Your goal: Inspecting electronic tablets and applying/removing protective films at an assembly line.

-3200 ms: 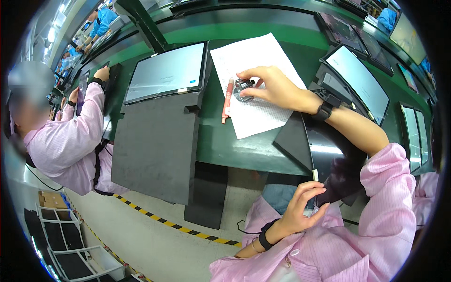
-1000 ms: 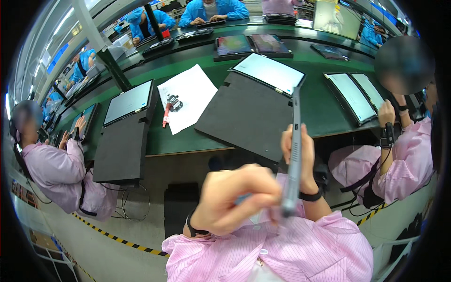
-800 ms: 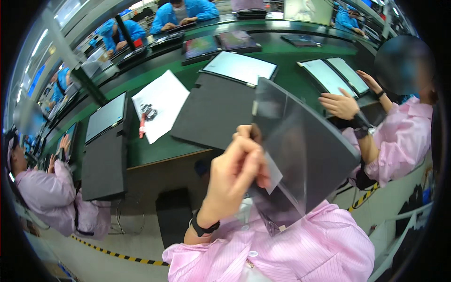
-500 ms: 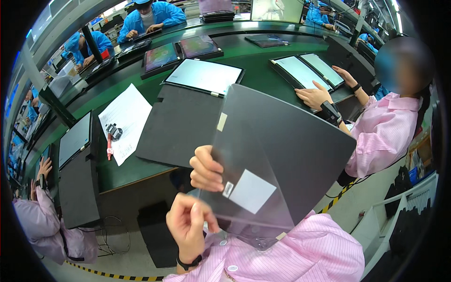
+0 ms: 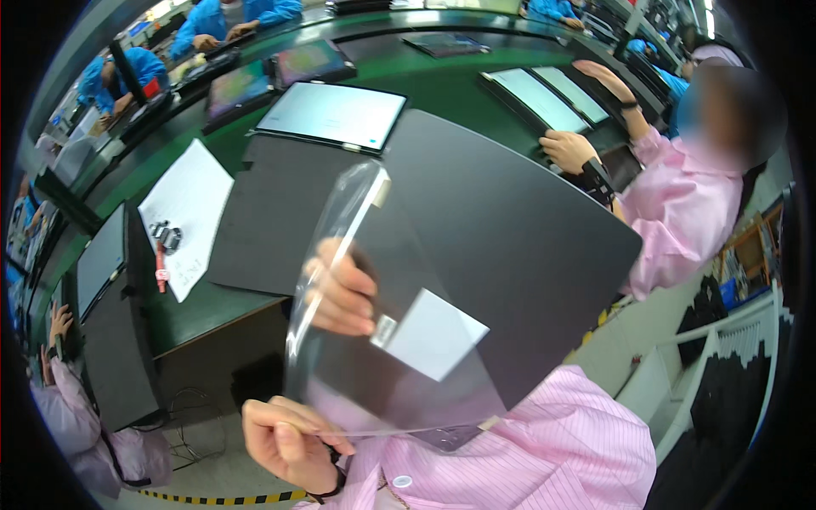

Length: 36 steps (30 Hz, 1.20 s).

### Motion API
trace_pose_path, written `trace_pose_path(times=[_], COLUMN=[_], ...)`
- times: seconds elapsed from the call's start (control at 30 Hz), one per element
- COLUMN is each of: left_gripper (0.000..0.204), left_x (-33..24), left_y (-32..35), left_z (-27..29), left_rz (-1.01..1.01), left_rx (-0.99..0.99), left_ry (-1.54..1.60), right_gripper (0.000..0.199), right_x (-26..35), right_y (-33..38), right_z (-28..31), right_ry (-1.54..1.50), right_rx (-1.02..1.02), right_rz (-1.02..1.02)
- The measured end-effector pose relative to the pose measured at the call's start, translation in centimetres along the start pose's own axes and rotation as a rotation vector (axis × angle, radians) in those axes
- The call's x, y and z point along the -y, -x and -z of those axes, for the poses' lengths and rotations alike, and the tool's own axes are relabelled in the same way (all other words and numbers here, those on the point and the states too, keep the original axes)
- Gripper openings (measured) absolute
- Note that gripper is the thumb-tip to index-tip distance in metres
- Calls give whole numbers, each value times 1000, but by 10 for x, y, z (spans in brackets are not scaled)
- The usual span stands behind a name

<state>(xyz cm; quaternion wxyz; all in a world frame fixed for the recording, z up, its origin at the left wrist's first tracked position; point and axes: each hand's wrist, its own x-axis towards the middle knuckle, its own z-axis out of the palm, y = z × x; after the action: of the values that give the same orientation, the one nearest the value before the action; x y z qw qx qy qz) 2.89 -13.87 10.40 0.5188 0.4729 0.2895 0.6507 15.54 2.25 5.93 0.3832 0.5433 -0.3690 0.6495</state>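
My right hand (image 5: 344, 289) curls its fingers round the left edge of a thin dark grey tablet-like panel (image 5: 518, 229) with rounded corners. Its arm passes behind the panel, so palm and thumb are hidden. A clear film (image 5: 327, 229) covers part of the panel's left side, and its left part stands off the edge, over my right fingers. My left hand (image 5: 293, 438), lower down, pinches the film's lower left corner between thumb and fingers. Pale tabs mark the film's upper and lower corners. A white square label (image 5: 435, 334) lies under or on the film.
A lit tablet (image 5: 336, 115) lies behind a dark mat (image 5: 280, 212) on the green bench. Left of it are a paper sheet (image 5: 200, 200) and a small black clamp-like item (image 5: 166, 236). At right, a person's hand (image 5: 569, 151) is beside two lit screens (image 5: 529, 100).
My left hand has moved left and down with the film's corner. The film's left side now bows away from the panel. My view has shifted slightly.
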Motion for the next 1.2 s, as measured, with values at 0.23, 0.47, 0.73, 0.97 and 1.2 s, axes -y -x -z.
trace_pose_path(times=[0.23, 0.47, 0.73, 0.97, 1.2], left_gripper=[28, 29, 19, 38, 37], left_x=[-8, -16, -24, -8, 22], left_y=[-13, -18, -15, -31, -71], left_z=[-13, -10, 5, 14, 14], left_rz=[-86, -145, -174, 257, 785], left_rx=[123, 143, 185, 221, 98], left_ry=[145, 186, 132, 591, 803], right_gripper=[27, 32, 54, 54, 52], right_x=[7, 41, 48, 49, 33], right_y=[16, -3, -11, -30, -41], right_z=[10, -13, -116, -119, -129], right_ry=[-19, 19, 1705, 1843, 2080], right_rx=[100, 2, -1448, -1378, -1120], right_rz=[23, -161, -537, -588, -1017])
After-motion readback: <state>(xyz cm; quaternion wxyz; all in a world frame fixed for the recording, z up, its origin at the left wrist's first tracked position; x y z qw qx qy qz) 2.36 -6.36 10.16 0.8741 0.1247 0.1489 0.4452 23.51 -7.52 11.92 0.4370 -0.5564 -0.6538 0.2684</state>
